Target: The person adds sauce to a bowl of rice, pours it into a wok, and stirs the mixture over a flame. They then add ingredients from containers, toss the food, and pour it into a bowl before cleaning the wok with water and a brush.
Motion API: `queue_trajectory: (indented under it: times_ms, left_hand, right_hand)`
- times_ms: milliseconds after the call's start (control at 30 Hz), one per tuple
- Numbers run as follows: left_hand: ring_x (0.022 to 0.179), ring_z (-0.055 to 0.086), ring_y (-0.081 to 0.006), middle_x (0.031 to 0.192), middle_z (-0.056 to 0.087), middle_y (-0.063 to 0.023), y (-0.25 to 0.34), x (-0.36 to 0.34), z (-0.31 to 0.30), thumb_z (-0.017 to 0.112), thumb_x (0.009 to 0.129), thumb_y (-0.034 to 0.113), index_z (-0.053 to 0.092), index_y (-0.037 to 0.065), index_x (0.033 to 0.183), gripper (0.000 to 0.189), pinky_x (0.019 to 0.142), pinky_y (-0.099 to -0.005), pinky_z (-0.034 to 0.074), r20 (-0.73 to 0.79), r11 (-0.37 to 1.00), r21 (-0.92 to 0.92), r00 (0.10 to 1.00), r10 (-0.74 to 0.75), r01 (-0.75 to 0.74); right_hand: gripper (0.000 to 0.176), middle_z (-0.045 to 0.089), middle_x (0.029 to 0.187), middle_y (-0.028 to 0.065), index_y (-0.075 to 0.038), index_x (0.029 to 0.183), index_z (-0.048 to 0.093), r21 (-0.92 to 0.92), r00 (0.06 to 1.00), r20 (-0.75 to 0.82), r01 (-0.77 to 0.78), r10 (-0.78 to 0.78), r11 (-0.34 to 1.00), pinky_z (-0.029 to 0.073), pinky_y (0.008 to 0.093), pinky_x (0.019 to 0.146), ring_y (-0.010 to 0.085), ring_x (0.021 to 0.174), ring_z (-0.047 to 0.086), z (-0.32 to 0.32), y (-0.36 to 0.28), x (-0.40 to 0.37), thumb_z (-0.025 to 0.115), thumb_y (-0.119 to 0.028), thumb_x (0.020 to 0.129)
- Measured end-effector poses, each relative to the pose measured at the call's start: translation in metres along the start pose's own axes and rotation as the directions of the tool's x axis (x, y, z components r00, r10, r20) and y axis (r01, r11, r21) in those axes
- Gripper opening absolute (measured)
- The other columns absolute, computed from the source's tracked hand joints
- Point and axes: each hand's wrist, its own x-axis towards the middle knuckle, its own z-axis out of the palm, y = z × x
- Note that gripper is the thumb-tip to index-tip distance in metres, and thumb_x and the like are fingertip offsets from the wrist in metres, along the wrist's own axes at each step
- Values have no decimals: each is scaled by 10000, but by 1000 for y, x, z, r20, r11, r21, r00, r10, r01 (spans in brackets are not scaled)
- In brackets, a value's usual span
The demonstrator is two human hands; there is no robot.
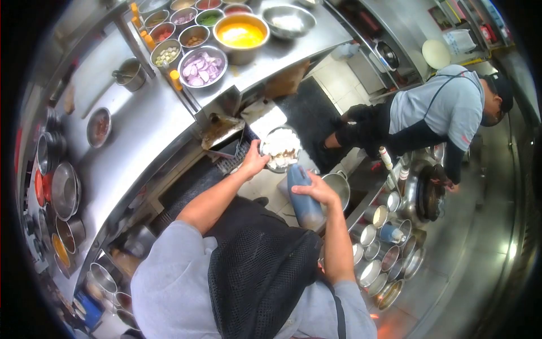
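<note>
My left hand point(254, 159) grips the near left rim of a metal bowl point(278, 170), fingers closed on its edge. White chunks point(280, 141) fill the bowl, with a brown patch of sauce on the side nearest me. In my right hand point(320, 191) is a squeeze bottle point(303, 204) of dark liquid, my fingers wrapped round its body. The bottle is tilted, its upper end close beside the bowl's lower right rim. Whether liquid is flowing out cannot be made out.
On the left runs a steel counter point(121, 161) with bowls of sliced onion point(201, 69) and orange liquid point(241, 35). A co-worker point(435, 104) bends over a wok point(423, 192) at right. Several seasoning pots point(370, 274) stand by the stove. A large pot point(337, 189) sits beyond my right hand.
</note>
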Motion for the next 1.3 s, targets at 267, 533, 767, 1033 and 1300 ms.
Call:
queue_trajectory:
  times_ms: [267, 533, 767, 1033, 1300]
  left_hand:
    - [1009, 621, -256, 1177, 528, -150, 28, -7, 13, 590, 784, -26, 326, 28, 1293, 576, 696, -400, 615, 181, 898, -350, 960, -215, 267]
    - [1108, 599, -286, 1280, 536, -141, 53, -26, 23, 519, 808, -46, 356, 59, 1347, 573, 859, -464, 565, 411, 817, -419, 885, -220, 397]
    - [1180, 550, -312, 1293, 537, -154, 42, -23, 25, 502, 819, -54, 425, -14, 1321, 510, 1016, -469, 495, 489, 742, -436, 827, -279, 509]
    - [1244, 501, -369, 1368, 482, -195, 35, -17, -5, 466, 810, -56, 358, -62, 1374, 574, 1080, -468, 450, 300, 732, -572, 925, -233, 370]
    - [1255, 482, -373, 1363, 465, -206, 6, -31, 17, 437, 791, -89, 342, -63, 1363, 580, 1089, -544, 413, -118, 649, -758, 992, -46, -60]
  right_hand:
    - [984, 567, 1300, 159, -67, 1471, 359, -2, 995, -16, 97, -97, 995, 419, 334, 1006, 251, 1164, 558, 18, -3, -22, 839, -388, 674]
    - [1108, 414, 1438, 234, 5, 1474, 268, -3, 764, -606, 276, -222, 961, 334, 395, 1105, 329, 1340, 419, 28, 49, -74, 843, -419, 628]
    - [1051, 500, 1306, 170, 1, 1444, 249, 124, 377, -921, 516, -94, 848, 402, 379, 1040, 259, 1210, 511, 38, 95, -108, 869, -267, 638]
    - [757, 584, 1138, 124, -30, 1270, 459, 97, -240, -963, 123, 124, 988, 442, 384, 955, 238, 1048, 565, -29, 161, -243, 860, -260, 671]
    - [889, 567, 1187, 251, 83, 1253, 498, -101, -463, -862, -245, -208, 964, 439, 442, 991, 378, 1094, 562, -156, 338, -277, 887, -437, 646]
